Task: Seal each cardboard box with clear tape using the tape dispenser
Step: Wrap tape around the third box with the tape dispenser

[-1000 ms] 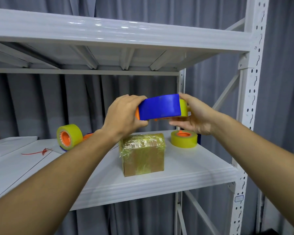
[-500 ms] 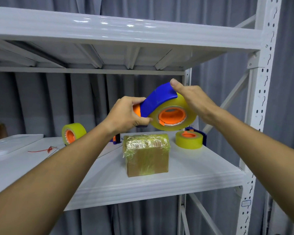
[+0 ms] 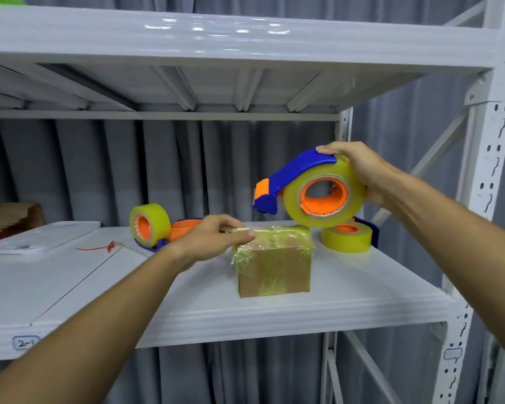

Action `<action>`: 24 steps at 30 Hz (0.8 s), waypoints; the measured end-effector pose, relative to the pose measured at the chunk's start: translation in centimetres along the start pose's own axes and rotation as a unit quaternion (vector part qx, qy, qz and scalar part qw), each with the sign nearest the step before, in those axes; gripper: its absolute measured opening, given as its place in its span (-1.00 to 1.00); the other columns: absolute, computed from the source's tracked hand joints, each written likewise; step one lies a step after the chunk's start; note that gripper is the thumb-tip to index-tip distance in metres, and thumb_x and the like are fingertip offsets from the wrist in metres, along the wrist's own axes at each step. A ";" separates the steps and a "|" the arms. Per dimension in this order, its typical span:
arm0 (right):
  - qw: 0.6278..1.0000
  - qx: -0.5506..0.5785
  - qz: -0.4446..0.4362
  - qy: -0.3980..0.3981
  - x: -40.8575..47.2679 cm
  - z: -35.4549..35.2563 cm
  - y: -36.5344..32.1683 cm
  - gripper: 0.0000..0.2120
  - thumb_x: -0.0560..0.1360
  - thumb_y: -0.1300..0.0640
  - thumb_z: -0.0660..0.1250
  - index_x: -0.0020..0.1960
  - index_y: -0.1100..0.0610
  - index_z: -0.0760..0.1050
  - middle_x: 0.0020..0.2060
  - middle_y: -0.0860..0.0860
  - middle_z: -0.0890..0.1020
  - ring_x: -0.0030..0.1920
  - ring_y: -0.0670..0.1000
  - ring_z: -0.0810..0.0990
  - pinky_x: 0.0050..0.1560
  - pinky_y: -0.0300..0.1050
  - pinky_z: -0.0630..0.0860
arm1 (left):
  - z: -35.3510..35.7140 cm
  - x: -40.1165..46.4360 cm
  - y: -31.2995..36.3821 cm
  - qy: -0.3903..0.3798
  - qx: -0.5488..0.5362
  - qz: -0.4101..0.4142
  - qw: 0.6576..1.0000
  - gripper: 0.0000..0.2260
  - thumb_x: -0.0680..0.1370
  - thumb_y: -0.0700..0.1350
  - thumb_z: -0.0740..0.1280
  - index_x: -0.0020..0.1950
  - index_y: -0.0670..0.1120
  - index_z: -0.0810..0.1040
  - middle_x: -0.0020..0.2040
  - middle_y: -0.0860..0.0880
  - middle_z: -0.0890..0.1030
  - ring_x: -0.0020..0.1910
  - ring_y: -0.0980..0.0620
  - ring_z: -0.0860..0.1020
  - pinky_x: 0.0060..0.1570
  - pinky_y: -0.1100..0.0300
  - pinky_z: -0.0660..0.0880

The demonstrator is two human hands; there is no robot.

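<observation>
A small cardboard box stands on the white shelf, its top wrapped in wrinkled yellowish clear tape. My left hand pinches a tape end at the box's top left corner. My right hand grips a blue and orange tape dispenser with a yellowish roll, held in the air just above the box's right side, cutter end pointing left and down.
A second dispenser with a roll stands behind my left hand. Another roll lies flat at the back right. A red tie lies on the white table at left. The rack's upright rises at right.
My left hand let go of the dispenser and dropped to the box's top left corner. My right hand now carries the dispenser alone, lower and further right.
</observation>
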State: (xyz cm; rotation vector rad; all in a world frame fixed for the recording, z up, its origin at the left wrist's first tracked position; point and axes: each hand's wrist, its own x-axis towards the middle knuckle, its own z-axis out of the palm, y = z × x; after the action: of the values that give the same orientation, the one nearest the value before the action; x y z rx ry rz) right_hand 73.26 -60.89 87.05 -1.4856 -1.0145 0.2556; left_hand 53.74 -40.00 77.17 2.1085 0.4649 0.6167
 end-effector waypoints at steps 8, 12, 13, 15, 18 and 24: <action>0.998 0.043 0.006 -0.049 0.1 1.5 0.1 -0.76 0.57 -0.07 0.30 -0.15 0.06 0.59 -0.26 0.02 0.66 -0.27 -0.04 0.63 -0.24 -0.17 0.60 | 2.0 0.5 -1.8 0.073 -0.062 0.042 0.995 -0.86 0.48 -0.11 0.53 0.02 -0.08 0.72 0.03 0.07 0.69 0.03 0.14 0.64 0.11 0.24 0.54; 0.998 0.026 0.020 -0.057 0.5 2.7 0.5 -0.78 0.57 -0.06 0.31 -0.18 0.01 0.59 -0.26 0.02 0.65 -0.26 -0.02 0.61 -0.18 -0.10 0.56 | 2.6 0.1 -2.5 0.099 -0.108 0.037 0.988 -0.93 0.46 -0.13 0.55 -0.07 -0.08 0.76 -0.02 0.04 0.73 -0.03 0.16 0.67 0.04 0.25 0.57; 0.998 0.023 0.025 -0.056 0.6 3.0 0.6 -0.79 0.56 -0.07 0.32 -0.16 0.01 0.60 -0.24 0.03 0.66 -0.23 -0.01 0.62 -0.15 -0.07 0.57 | 2.7 0.1 -2.6 0.104 -0.116 0.034 0.987 -0.92 0.46 -0.13 0.55 -0.07 -0.09 0.76 -0.01 0.01 0.73 0.00 0.10 0.68 0.08 0.20 0.58; 0.998 0.020 0.041 -0.052 0.9 3.5 0.8 -0.80 0.52 -0.09 0.36 -0.12 0.03 0.63 -0.17 0.07 0.68 -0.16 0.04 0.64 -0.04 0.01 0.58 | 2.8 0.1 -2.7 0.113 -0.125 0.030 0.985 -0.90 0.44 -0.12 0.57 -0.07 -0.09 0.77 -0.02 -0.02 0.74 0.02 0.03 0.68 0.13 0.12 0.60; 0.998 -0.002 0.056 -0.043 1.3 4.2 1.0 -0.73 0.48 -0.13 0.37 -0.04 0.06 0.64 -0.12 0.10 0.71 -0.11 0.07 0.67 0.00 0.04 0.61 | 2.9 0.0 -2.8 0.140 -0.128 0.031 0.981 -0.80 0.39 -0.09 0.60 -0.02 -0.08 0.76 -0.02 -0.01 0.74 0.01 0.01 0.69 0.09 0.11 0.62; 0.997 -0.006 0.064 -0.033 1.6 4.9 1.2 -0.74 0.54 -0.10 0.32 -0.07 0.08 0.62 -0.18 0.08 0.70 -0.17 0.03 0.65 -0.12 -0.05 0.61 | 3.2 0.0 -2.7 0.173 -0.142 0.019 0.975 -0.69 0.33 -0.10 0.65 0.01 -0.15 0.72 -0.09 -0.05 0.73 -0.07 -0.01 0.70 0.06 0.09 0.64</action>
State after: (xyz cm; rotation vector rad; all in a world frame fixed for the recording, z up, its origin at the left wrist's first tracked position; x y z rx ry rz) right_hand 71.38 -56.20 85.56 -1.5645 -0.9748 0.3928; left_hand 55.34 -40.60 73.32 1.7470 0.4963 1.0179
